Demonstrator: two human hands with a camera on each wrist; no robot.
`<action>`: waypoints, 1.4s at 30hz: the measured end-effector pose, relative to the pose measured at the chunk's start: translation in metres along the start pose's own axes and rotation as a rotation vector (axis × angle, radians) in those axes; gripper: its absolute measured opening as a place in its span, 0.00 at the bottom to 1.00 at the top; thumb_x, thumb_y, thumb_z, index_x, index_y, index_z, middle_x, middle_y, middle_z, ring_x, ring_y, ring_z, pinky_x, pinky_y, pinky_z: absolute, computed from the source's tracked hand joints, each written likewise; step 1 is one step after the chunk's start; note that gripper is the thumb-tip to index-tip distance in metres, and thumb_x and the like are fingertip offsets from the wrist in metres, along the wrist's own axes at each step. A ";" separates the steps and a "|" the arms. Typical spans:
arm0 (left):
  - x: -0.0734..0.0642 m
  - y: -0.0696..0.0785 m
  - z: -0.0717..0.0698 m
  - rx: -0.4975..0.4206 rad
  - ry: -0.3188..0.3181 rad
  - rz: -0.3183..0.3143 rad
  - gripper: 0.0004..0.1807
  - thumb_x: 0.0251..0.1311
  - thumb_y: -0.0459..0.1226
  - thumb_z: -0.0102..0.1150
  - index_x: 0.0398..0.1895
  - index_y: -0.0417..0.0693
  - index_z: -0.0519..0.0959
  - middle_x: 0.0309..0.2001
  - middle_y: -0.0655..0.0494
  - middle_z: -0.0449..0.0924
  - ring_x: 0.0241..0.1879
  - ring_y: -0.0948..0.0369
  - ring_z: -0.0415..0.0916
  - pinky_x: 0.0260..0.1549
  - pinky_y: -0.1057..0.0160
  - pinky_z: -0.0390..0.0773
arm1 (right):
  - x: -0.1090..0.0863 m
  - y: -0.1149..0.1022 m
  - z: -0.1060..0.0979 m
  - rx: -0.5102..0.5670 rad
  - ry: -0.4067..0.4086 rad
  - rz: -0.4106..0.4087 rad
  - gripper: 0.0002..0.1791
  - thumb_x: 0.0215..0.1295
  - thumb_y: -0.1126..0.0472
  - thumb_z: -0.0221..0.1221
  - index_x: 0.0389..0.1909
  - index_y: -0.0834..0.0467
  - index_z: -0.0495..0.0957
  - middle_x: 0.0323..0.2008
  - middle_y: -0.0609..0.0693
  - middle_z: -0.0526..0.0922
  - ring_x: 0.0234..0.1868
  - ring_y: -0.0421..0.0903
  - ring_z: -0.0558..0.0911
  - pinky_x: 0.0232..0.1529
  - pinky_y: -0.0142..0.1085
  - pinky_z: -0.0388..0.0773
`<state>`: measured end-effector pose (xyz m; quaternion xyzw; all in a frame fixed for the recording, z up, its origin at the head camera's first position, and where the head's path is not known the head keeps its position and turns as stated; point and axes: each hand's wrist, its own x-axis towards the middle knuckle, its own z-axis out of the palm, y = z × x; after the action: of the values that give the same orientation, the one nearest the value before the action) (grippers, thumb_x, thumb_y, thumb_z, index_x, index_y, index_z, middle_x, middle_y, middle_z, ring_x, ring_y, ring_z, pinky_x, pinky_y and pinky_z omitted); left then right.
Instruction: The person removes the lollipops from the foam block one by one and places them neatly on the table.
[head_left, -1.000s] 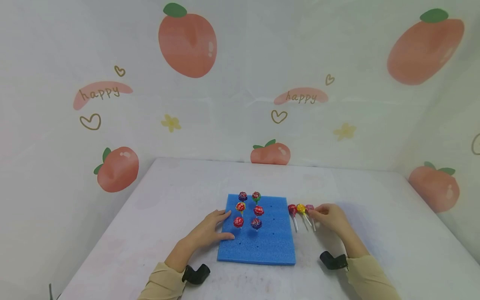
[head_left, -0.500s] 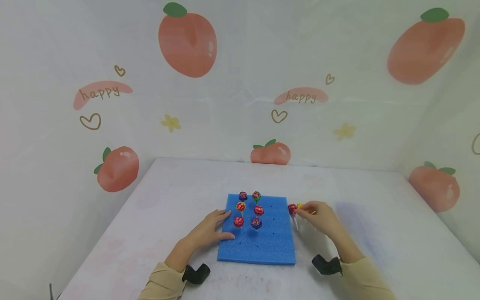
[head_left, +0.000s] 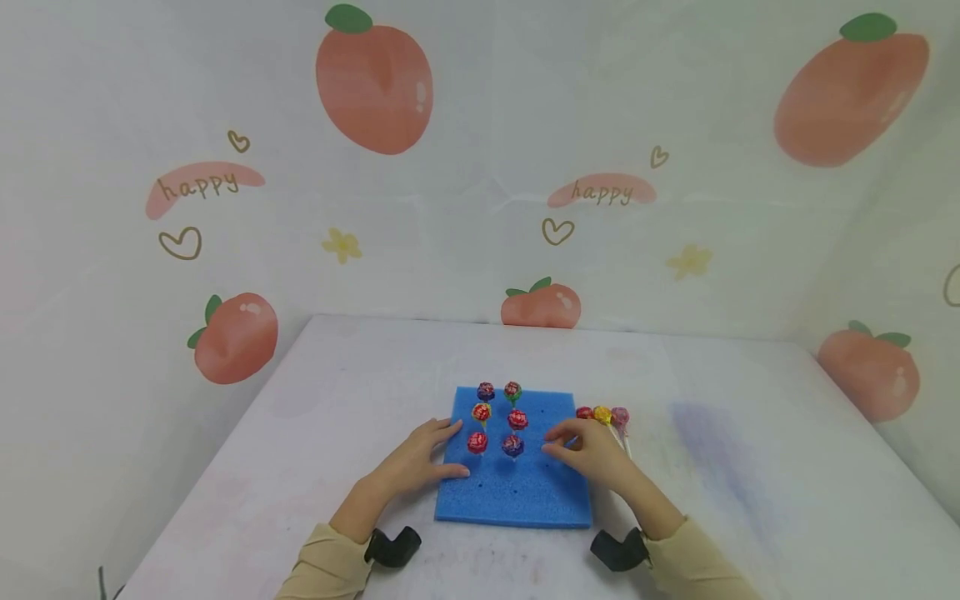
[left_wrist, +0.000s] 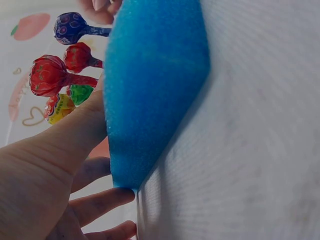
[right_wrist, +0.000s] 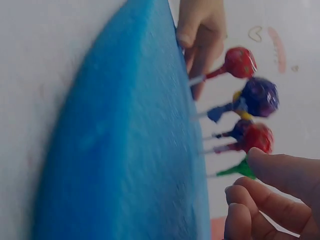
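A blue foam board (head_left: 517, 500) lies on the table, with several wrapped lollipops standing in it in two columns; one is a red lollipop (head_left: 477, 442), another a purple lollipop (head_left: 513, 446). My left hand (head_left: 411, 460) rests spread at the board's left edge, thumb on top. Over the board's right part hovers my right hand (head_left: 592, 452), thumb and fingers loosely bent, nothing between them. Beside the board's right edge lie a red lollipop (head_left: 584, 412), a yellow lollipop (head_left: 602, 414) and a pink lollipop (head_left: 619, 416), their sticks partly hidden by the right hand.
Small holes dot the bare right and front parts of the board. The white table (head_left: 720, 467) meets a printed backdrop (head_left: 465, 208) at the back. Black wrist cameras stick out from both cuffs, such as the left camera (head_left: 393, 547).
My right hand has moved left from the loose lollipops to above the board. Those lollipops remain beside the board. The left hand has stayed put.
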<state>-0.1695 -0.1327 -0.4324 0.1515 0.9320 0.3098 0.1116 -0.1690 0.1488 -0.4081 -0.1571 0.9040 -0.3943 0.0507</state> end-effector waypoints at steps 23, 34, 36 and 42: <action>0.002 -0.002 0.002 0.000 -0.002 0.013 0.43 0.50 0.53 0.65 0.68 0.45 0.63 0.69 0.41 0.60 0.70 0.41 0.52 0.65 0.40 0.59 | 0.004 -0.008 0.031 0.048 -0.050 -0.086 0.15 0.58 0.59 0.63 0.42 0.63 0.80 0.29 0.51 0.83 0.23 0.34 0.71 0.24 0.23 0.70; 0.002 0.000 0.001 -0.003 -0.001 0.010 0.43 0.50 0.53 0.65 0.68 0.45 0.63 0.69 0.41 0.60 0.70 0.41 0.52 0.65 0.40 0.59 | 0.002 -0.012 0.036 0.055 -0.059 -0.060 0.15 0.59 0.58 0.62 0.43 0.62 0.80 0.30 0.50 0.82 0.25 0.36 0.72 0.25 0.23 0.71; 0.001 -0.001 0.001 -0.003 -0.001 0.006 0.43 0.50 0.53 0.65 0.68 0.45 0.63 0.69 0.41 0.60 0.70 0.41 0.52 0.65 0.40 0.58 | 0.002 -0.012 0.038 0.047 -0.053 -0.052 0.15 0.59 0.58 0.62 0.43 0.62 0.80 0.30 0.49 0.82 0.24 0.35 0.72 0.25 0.23 0.71; 0.001 -0.001 0.001 -0.002 -0.001 -0.003 0.43 0.50 0.53 0.65 0.68 0.46 0.63 0.69 0.42 0.60 0.70 0.41 0.51 0.65 0.40 0.58 | 0.004 -0.011 0.042 0.030 -0.016 -0.079 0.12 0.58 0.58 0.63 0.41 0.60 0.80 0.29 0.49 0.82 0.23 0.34 0.71 0.23 0.23 0.70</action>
<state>-0.1700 -0.1324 -0.4335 0.1502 0.9319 0.3104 0.1127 -0.1608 0.1114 -0.4289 -0.1950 0.8907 -0.4081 0.0448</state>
